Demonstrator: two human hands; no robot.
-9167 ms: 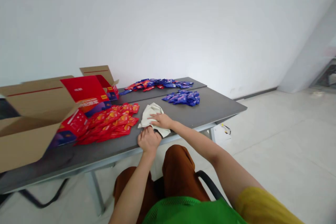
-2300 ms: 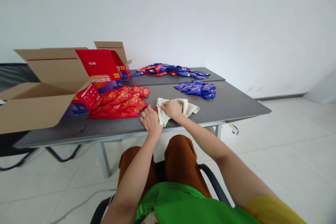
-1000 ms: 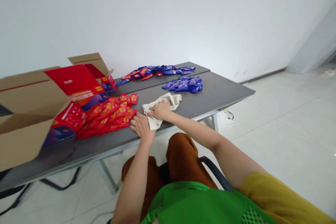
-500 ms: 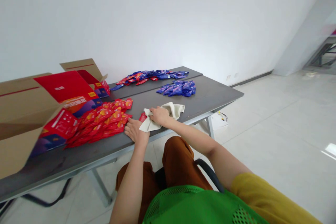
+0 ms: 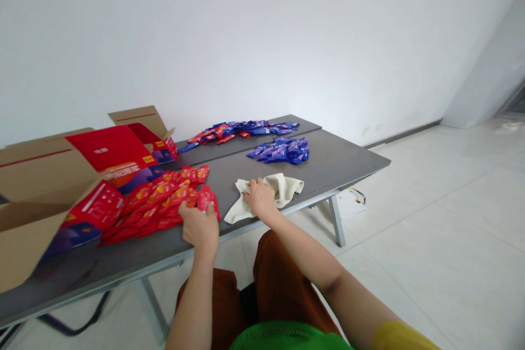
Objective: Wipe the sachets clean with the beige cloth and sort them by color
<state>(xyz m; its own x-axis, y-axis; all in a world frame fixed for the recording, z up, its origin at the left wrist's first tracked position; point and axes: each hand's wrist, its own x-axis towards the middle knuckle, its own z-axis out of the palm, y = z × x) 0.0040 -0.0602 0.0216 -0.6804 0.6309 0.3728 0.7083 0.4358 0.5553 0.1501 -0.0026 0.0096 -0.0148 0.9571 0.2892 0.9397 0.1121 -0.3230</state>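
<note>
I sit at a dark grey table. My left hand is closed on a red sachet at the right edge of a heap of red sachets. My right hand presses down on a crumpled cream cloth near the table's front edge, fingers curled over its folds. The two hands are a short way apart.
An open cardboard box with red printed cartons lies at the left. A pile of blue sachets sits behind the cloth, and a mixed red and blue row lies on the far table. Tiled floor spreads to the right.
My left hand has left the cloth and moved left to the red heap, taking hold of a red sachet. My right hand stays on the cloth.
</note>
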